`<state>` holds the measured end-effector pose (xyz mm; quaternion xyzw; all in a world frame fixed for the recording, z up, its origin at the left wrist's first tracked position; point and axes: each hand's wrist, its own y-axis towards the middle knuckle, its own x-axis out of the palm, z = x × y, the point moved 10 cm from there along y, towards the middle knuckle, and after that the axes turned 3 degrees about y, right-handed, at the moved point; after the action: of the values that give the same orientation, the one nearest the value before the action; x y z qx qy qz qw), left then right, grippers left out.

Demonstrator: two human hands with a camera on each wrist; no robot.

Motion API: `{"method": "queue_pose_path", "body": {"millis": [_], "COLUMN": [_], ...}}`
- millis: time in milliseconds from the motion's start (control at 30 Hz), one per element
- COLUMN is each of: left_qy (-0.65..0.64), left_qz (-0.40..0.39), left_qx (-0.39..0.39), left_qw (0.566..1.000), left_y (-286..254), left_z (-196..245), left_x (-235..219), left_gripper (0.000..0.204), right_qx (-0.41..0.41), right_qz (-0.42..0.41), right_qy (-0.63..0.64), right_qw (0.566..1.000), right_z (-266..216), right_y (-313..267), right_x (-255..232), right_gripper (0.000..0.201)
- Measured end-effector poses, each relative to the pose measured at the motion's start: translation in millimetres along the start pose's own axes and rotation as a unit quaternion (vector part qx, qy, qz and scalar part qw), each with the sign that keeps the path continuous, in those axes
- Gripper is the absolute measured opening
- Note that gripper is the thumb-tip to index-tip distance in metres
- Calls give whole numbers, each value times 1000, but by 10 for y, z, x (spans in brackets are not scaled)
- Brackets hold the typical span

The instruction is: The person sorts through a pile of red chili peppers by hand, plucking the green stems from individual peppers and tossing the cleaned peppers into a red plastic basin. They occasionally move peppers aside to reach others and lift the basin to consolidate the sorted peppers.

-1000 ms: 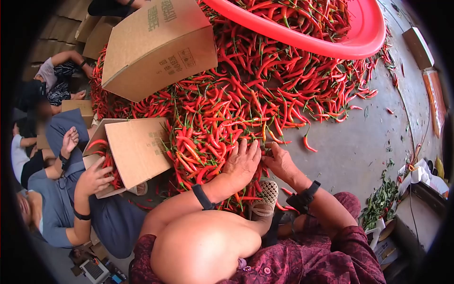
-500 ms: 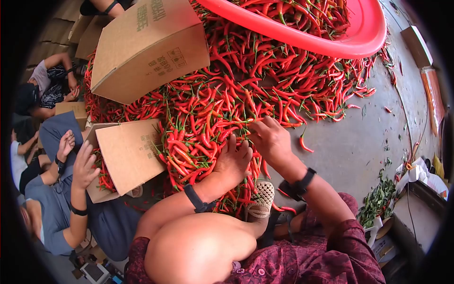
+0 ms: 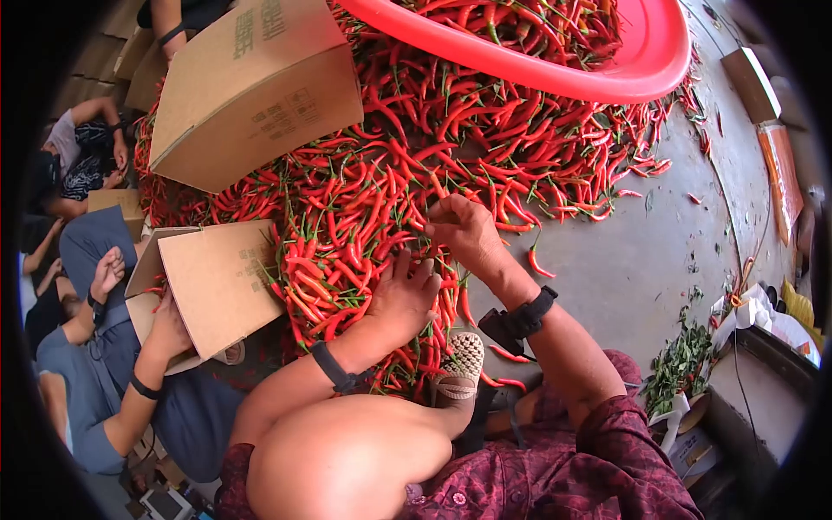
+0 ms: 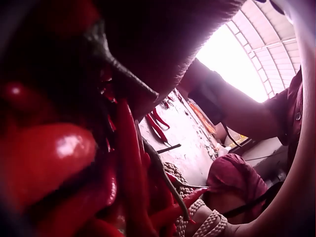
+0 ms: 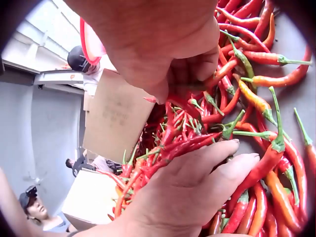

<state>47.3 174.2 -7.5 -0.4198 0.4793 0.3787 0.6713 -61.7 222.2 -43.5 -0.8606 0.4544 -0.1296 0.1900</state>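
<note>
Spreading on the grey floor [image 3: 624, 269], the heap of red chilies [image 3: 511, 130] lies near 1 pink basin [image 3: 660, 56] and 2 cardboard boxes [image 3: 251, 95]. On the chilies rests the left hand [image 3: 400, 302], fingers slightly apart. The right hand [image 3: 472, 238] bends its fingers; what they pinch, I cannot tell.

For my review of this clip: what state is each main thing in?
pepper heap: loose, on the floor
red basin: uncovered, holding peppers
smaller cardboard box: open, another person's hand at its opening
larger cardboard box: cannot tell whether open
sandal: worn
left hand: over the heap, grip unclear
right hand: fingers curled, any hold unclear
</note>
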Motion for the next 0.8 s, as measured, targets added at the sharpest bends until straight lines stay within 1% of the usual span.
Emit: {"method": "queue_pose_path", "body": {"millis": [67,100,133,200,233,333,367,467,500,600,633,700,733,767,800], "left_qy": [-127,-223,-296,-432,-528,-683,-720,-751,-750,-733,-721,-695,-685,-674,-663], "left_qz": [51,99,89,69,46,24,39,81,92,79,84,96,122,148,175], "left_qx": [1,-51,-102,-199,-247,-277,-276,-290,-293,-299,-302,-305,-293,-278,-259], "left_qw": [991,968,946,877,811,676,635,588,586,606,619,644,656,668,680], "left_y": [-5,11,13,-32,-61,-37,-17,-16,-11,-37,-39,-25,-8,25,80], "left_z": [-68,-156,-259,-447,-495,-465,-451,-518,-553,-560,-570,-586,-622,-681,-749], "left_x": [-124,-338,-359,-292,-153,-198,-242,-173,-153,-166,-210,-355,-479,-632,-823], "left_gripper": [45,33,29,22,20,24,26,23,19,16,15,13,12,10,9], "right_qx": [16,27,42,70,61,52,53,31,14,31,27,-33,-66,-119,-120], "right_qz": [-38,-73,-77,-84,-94,-56,-46,-62,-63,-50,-62,-1,32,57,111], "right_qy": [152,234,286,389,417,480,484,501,490,468,424,279,203,152,97], "right_qw": [988,969,954,915,902,874,872,863,870,882,903,960,976,980,982], "right_z": [66,83,122,100,69,66,85,141,147,197,161,138,111,148,200], "right_y": [-12,-14,-37,-126,-150,-235,-271,-376,-413,-525,-557,-599,-640,-662,-751], "right_x": [64,126,134,170,175,128,94,80,89,108,81,-162,-311,-500,-718], "right_gripper": [21,24,23,21,20,17,16,17,18,18,26,31,33,42,38]}}
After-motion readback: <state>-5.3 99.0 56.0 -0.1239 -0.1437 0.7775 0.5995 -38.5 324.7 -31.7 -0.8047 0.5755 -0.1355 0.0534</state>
